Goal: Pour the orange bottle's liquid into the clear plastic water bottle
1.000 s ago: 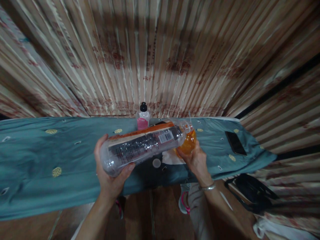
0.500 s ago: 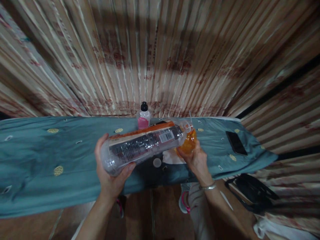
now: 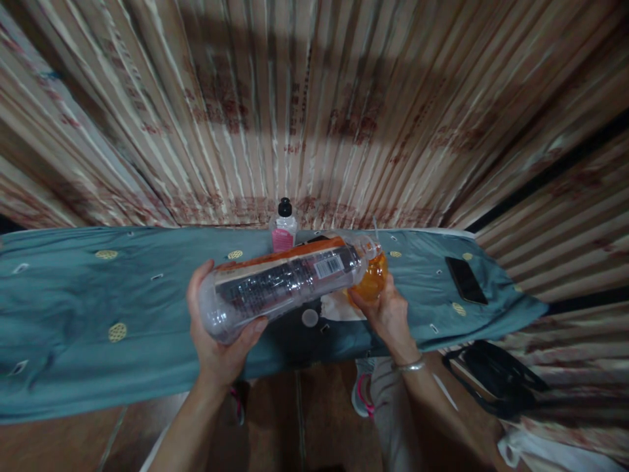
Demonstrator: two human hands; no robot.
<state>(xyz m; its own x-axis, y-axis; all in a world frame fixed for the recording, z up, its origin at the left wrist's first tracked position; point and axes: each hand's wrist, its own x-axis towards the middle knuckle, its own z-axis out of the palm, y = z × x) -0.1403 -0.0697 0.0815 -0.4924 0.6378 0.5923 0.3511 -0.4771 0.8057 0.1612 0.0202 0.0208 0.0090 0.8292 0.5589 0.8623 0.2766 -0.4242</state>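
Above the cloth [image 3: 152, 314], grips big bottle [image 3: 282, 285] kinda sideways, base in left hand [image 3: 221, 354], neck toward orange container [image 3: 369, 283] clasped in right hand [image 3: 392, 320].

- Cloth [image 3: 162, 314]: teal; yellow oval motifs.
- Bottle [image 3: 282, 286], above cloth: clear; label [image 3: 295, 278] orange and dark.
- Container [image 3: 372, 280], above cloth: amber.
- Curtain [image 3: 314, 118], behind cloth: beige; reddish print.
- Phone [image 3: 466, 280], on cloth: black.

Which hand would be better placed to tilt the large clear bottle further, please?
Probably the left hand: it grips the large clear bottle around its base, while the right hand is holding the orange container at the other end.
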